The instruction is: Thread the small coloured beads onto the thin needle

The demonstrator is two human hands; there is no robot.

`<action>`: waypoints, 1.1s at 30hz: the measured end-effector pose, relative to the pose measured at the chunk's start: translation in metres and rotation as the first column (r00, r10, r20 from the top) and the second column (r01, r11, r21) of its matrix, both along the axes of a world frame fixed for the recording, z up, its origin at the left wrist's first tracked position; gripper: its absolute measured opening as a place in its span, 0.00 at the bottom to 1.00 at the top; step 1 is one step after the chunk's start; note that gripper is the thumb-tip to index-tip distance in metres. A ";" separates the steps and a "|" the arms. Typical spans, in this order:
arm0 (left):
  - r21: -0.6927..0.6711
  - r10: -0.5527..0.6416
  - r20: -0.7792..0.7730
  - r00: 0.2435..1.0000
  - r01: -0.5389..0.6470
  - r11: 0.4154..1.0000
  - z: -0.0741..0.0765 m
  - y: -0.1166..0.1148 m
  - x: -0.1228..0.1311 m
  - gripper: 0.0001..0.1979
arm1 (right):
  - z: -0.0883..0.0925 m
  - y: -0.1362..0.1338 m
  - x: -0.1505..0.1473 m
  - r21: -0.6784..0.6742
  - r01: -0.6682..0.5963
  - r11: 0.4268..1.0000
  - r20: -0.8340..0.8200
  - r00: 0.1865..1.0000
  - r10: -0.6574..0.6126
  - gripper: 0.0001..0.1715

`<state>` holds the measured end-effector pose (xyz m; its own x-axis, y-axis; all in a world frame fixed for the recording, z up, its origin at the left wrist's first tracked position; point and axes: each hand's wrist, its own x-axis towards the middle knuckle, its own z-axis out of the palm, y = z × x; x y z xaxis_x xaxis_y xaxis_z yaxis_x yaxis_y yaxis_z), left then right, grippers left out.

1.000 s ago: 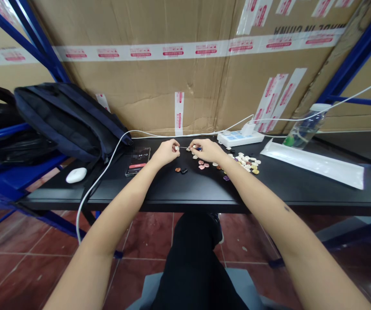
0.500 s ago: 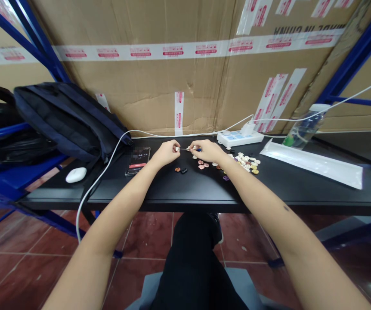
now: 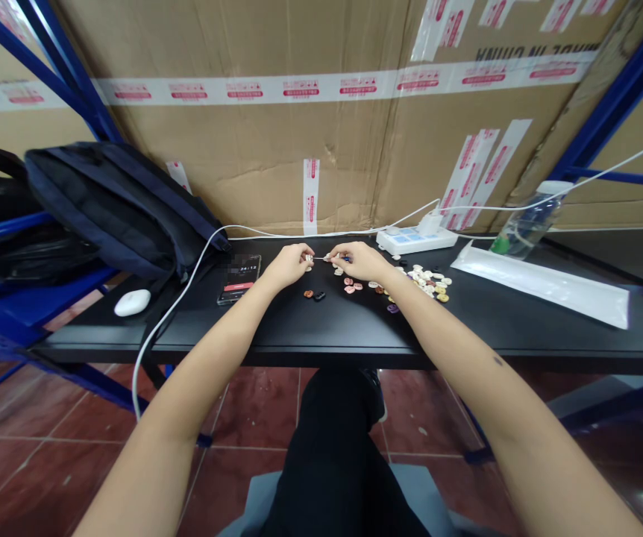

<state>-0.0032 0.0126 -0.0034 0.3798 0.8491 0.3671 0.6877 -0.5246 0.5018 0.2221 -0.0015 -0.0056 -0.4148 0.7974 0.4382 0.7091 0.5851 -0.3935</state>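
Observation:
My left hand (image 3: 292, 264) is closed, its fingertips pinching a small cream button-like piece (image 3: 309, 258). Facing it, my right hand (image 3: 358, 261) is closed around a thin tool with a metal shaft (image 3: 320, 258) and a bit of blue showing by the fingers; its exact kind is too small to tell. The shaft's tip reaches to the piece at my left fingertips. Pink button-like pieces (image 3: 349, 286) lie below my right hand. An orange one (image 3: 308, 294) and a black one (image 3: 320, 296) lie nearer the table's front edge. Under my right wrist, part of the pile is hidden.
A pile of mostly white pieces (image 3: 425, 280) lies right of my right wrist. Behind it stands a white power strip (image 3: 416, 239). A white packet (image 3: 545, 287) and a bottle (image 3: 531, 220) are at right. A phone (image 3: 239, 279), white case (image 3: 132, 302), cable and backpack (image 3: 114, 201) are at left.
Both hands stay in nearly the same place. My left fingers have shifted slightly, and more of the pale piece shows at their tips.

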 end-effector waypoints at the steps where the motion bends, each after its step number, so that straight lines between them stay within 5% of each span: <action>1: 0.001 0.002 0.007 1.000 -0.002 1.000 0.000 0.000 0.000 0.10 | -0.001 0.001 0.000 0.005 -0.007 1.000 -0.006 1.000 0.007 0.14; 7: 0.023 -0.010 -0.013 1.000 0.010 1.000 0.001 -0.001 0.001 0.11 | -0.004 0.006 0.000 -0.053 -0.103 0.993 -0.076 0.992 0.099 0.13; 14: 0.037 -0.007 -0.016 1.000 0.008 0.999 0.002 -0.003 0.000 0.12 | 0.003 -0.005 0.001 0.041 0.050 0.998 0.063 0.997 -0.053 0.15; 20: 0.048 -0.021 -0.067 0.997 0.025 0.999 -0.001 -0.001 -0.001 0.11 | 0.003 -0.002 -0.001 -0.101 -0.129 0.987 -0.045 0.991 0.125 0.15; 26: 0.072 -0.020 -0.077 0.997 0.026 0.997 0.000 -0.001 -0.001 0.12 | 0.004 -0.008 0.000 0.054 0.067 0.996 0.117 0.991 -0.072 0.16; 33: 0.075 -0.023 -0.078 0.997 0.029 0.997 0.001 -0.002 0.000 0.12 | 0.000 -0.001 -0.001 -0.049 -0.112 0.992 -0.032 0.993 0.111 0.13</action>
<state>-0.0030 0.0108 -0.0022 0.4311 0.8093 0.3991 0.7081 -0.5775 0.4062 0.2213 -0.0022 -0.0054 -0.4902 0.7683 0.4116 0.6285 0.6387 -0.4438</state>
